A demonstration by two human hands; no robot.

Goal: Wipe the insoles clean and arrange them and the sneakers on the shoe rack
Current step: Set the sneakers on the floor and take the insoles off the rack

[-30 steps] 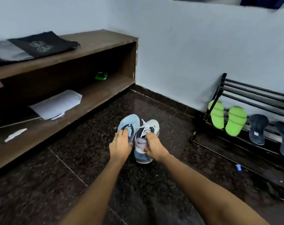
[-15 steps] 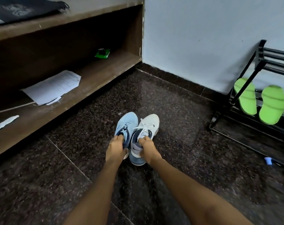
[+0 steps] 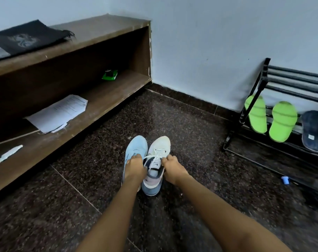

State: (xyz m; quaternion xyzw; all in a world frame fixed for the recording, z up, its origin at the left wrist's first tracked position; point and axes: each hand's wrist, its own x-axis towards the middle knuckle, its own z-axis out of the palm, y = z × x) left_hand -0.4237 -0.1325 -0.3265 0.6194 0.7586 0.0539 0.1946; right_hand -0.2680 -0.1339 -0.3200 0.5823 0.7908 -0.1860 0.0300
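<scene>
Two sneakers stand side by side on the dark floor, toes pointing away from me: a light blue sneaker [image 3: 136,148] on the left and a white sneaker [image 3: 159,150] with white laces on the right. My left hand [image 3: 135,168] grips the opening of the blue one. My right hand [image 3: 171,167] holds the right side of the white one's collar. At the right a black metal shoe rack [image 3: 263,73] carries two green insoles [image 3: 281,120] and a dark blue insole [image 3: 312,130] leaning upright.
A long wooden shelf unit [image 3: 100,33] runs along the left wall, with papers [image 3: 58,113], a green packet [image 3: 110,75] and a white scrap [image 3: 10,155] inside, and a black cloth [image 3: 27,37] on top. A small blue object [image 3: 285,180] lies by the rack.
My hands have stayed on the two sneakers. The view has tilted up and shifted, so the shelf top and the dark blue insole on the rack show again.
</scene>
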